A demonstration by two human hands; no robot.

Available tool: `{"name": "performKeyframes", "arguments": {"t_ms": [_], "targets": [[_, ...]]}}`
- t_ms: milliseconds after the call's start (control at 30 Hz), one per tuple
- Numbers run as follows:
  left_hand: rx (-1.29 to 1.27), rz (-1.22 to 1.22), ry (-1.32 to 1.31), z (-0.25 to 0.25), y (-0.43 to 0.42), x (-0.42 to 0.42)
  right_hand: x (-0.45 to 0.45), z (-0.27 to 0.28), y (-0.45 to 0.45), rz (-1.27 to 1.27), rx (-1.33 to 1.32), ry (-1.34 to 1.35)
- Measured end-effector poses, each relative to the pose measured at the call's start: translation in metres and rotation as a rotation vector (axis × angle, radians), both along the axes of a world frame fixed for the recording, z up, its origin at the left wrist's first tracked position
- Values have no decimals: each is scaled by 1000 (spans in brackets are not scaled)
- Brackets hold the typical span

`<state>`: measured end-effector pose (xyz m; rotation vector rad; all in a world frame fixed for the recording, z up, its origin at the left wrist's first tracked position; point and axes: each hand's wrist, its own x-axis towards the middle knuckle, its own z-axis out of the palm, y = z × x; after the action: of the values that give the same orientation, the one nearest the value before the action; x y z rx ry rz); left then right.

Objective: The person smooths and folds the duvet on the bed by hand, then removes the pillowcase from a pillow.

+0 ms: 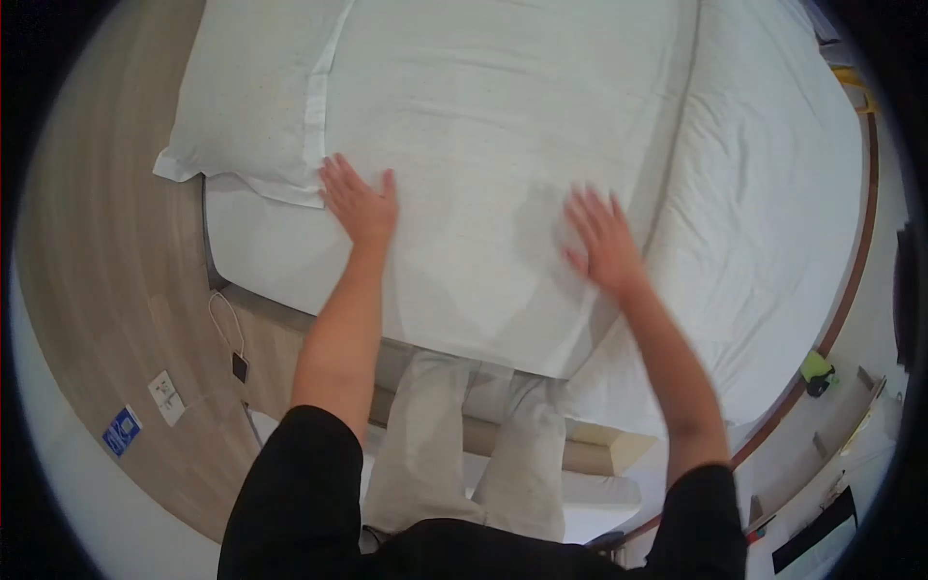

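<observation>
Nearest are the black shirt (464, 549) and, below its hem, the pale trousers (420, 445), the legs close to the edge of the bed. Both arms reach forward from short sleeves over the mattress, roughly parallel, the elbows only slightly bent and the backs of the hands turned up.

The right hand (607, 242) is spread open, fingers pointing away and a little left (they are blurred, so whether the palm meets the cloth I cannot tell). It has hold of nothing. The left hand (360, 203) is likewise open and flat, thumb held apart, gripping nothing, its fingertips at the hem of the pillow.

The white sheet (474, 280) lies beneath and between the hands, lightly creased farther off. The pillow (251, 97) lies just left of the left hand and stretches away from it; the bunched white duvet (764, 213) runs along the right, beyond the right hand. Past the pillow, at far left, is a wood-grain panel (106, 242).
</observation>
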<state>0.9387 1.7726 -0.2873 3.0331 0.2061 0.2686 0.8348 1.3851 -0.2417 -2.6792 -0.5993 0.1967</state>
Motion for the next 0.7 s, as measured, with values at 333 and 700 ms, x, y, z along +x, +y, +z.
{"name": "performKeyframes", "arguments": {"t_ms": [333, 700], "targets": [[-60, -54, 221, -30, 60, 11, 164, -76, 128, -342, -277, -121], [-127, -48, 231, -33, 69, 15, -160, -20, 252, 439, 558, 1124]]}}
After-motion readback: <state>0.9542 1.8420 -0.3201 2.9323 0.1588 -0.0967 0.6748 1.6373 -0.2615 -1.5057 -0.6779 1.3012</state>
